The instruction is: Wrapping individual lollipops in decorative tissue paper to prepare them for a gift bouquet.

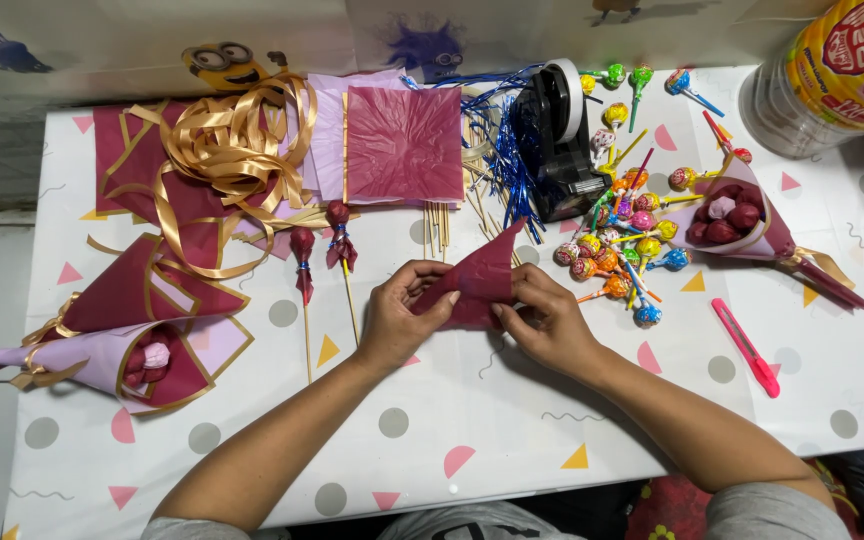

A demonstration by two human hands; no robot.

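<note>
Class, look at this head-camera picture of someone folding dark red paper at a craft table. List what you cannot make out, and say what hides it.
1. What is inside the dark red paper: hidden by its folds, the left hand and the right hand.
2. The plastic jar: cut off by the top and right edges.
3. The lower lollipops in the lollipop pile: covered by the ones above.
4. The cone bouquet: wrapping hides all but its top sweets.

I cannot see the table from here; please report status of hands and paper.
Left hand and right hand both pinch the maroon paper sheet, held just over the table. Nothing between them. Lollipop pile lies right.
</note>
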